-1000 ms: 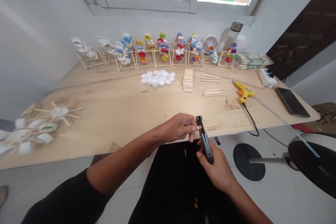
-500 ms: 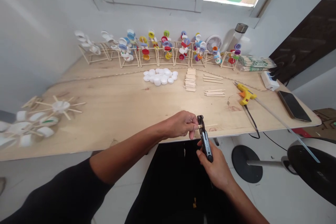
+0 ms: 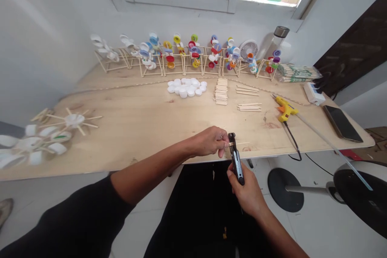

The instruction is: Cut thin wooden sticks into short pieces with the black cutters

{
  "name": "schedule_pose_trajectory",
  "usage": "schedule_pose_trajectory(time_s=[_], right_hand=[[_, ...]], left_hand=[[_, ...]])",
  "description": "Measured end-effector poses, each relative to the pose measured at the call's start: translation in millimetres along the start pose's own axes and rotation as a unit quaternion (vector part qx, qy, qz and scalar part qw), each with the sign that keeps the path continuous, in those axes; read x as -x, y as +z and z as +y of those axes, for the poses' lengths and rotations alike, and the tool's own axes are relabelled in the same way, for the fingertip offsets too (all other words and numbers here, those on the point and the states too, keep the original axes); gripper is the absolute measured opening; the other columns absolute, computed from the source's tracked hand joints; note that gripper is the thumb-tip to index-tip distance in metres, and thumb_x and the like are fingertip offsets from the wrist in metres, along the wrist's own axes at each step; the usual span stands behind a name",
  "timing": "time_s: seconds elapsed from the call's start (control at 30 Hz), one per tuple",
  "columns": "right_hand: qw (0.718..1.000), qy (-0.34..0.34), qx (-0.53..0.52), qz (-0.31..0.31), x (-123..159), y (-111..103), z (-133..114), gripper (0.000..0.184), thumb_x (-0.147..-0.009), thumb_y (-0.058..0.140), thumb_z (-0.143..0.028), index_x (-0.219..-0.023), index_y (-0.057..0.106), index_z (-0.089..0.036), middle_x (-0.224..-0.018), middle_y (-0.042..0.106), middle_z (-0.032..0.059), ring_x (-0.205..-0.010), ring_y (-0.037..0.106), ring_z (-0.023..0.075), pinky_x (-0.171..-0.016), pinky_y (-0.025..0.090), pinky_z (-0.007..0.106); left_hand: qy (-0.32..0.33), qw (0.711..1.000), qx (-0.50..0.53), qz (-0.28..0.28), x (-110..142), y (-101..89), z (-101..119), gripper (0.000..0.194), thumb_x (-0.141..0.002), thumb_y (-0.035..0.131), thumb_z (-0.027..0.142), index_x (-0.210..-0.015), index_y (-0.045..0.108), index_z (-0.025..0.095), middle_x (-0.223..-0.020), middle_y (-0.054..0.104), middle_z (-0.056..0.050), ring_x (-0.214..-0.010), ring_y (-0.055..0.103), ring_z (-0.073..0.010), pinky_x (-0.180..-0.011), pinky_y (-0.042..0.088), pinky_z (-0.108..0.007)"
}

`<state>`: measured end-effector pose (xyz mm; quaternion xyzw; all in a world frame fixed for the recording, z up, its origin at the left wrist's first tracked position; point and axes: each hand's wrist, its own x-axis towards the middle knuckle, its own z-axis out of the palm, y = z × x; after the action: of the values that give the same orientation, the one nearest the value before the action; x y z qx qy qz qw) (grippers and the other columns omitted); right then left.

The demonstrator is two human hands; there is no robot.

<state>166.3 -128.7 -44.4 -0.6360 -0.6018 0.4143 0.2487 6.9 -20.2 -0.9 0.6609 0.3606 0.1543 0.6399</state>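
My left hand (image 3: 214, 142) is closed in a pinch on a thin wooden stick (image 3: 242, 143), over the table's front edge. The stick runs to the right through the jaws of the pliers (image 3: 236, 159), its far end sticking out past them. Wrapped round the dark, metal-sided handles of those pliers is my right hand (image 3: 248, 191). The jaws point up and away from me, and whether they press on the stick is too small to tell. Beyond my hands lie short sticks (image 3: 248, 107), a stack of cut sticks (image 3: 221, 92) and white bottle caps (image 3: 187, 88).
A yellow glue gun (image 3: 286, 109), a phone (image 3: 342, 123) and a power adapter (image 3: 314, 93) lie at right. Stick frames with coloured cap wheels (image 3: 170, 58) line the wall. White-cap spoked wheels (image 3: 74, 120) lie at left. A cord (image 3: 127, 86) crosses the table.
The view has shifted slightly, so the table's things sit a little further right. My hands, the stick and the pliers keep nearly the same positions relative to each other.
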Motion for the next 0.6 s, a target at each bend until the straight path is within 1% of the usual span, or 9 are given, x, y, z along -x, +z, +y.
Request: schedule_pose_trajectory(time_s=[0.17,0.27,0.4,0.6], right_hand=[[1.000,0.000,-0.002,0.007,-2.9,2.4,1.2,0.012,-0.082,0.044,-0.031,-0.080,0.049,-0.021,-0.055,0.048,-0.0047,-0.047,0.049,0.0127,-0.048,0.038,0.022],[1.000,0.001,-0.012,0.006,-4.5,3.2,1.1,0.012,-0.082,0.044,-0.032,-0.081,0.049,-0.020,-0.055,0.048,-0.0045,-0.047,0.049,0.0127,-0.048,0.038,0.022],[1.000,0.004,-0.027,0.011,-5.9,4.6,0.9,0.013,-0.081,0.045,-0.031,-0.080,0.050,-0.020,-0.056,0.050,-0.0036,-0.047,0.049,0.0126,-0.047,0.039,0.022],[0.999,0.007,-0.033,0.015,-6.7,4.5,-0.8,0.013,-0.080,0.046,-0.032,-0.079,0.051,-0.020,-0.054,0.051,-0.0037,-0.044,0.049,0.0127,-0.046,0.039,0.022]], left_hand=[[-0.030,0.999,0.038,-0.012,-1.5,-3.3,4.0,0.003,-0.071,0.048,0.015,-0.069,0.049,0.014,-0.050,0.058,0.003,-0.036,0.033,-0.0038,-0.039,0.024,-0.017],[-0.056,0.997,0.051,-0.028,-3.9,-7.6,6.6,0.002,-0.069,0.049,0.016,-0.069,0.049,0.014,-0.054,0.060,0.001,-0.034,0.035,-0.0038,-0.036,0.022,-0.018],[-0.084,0.995,0.049,-0.038,-6.8,-12.2,9.0,0.005,-0.068,0.052,0.018,-0.069,0.050,0.014,-0.053,0.060,0.002,-0.034,0.040,-0.0041,-0.034,0.023,-0.017],[-0.095,0.993,0.057,-0.045,-8.1,-12.3,13.0,0.005,-0.068,0.053,0.018,-0.067,0.050,0.014,-0.051,0.059,0.003,-0.033,0.041,-0.0043,-0.034,0.026,-0.017]])
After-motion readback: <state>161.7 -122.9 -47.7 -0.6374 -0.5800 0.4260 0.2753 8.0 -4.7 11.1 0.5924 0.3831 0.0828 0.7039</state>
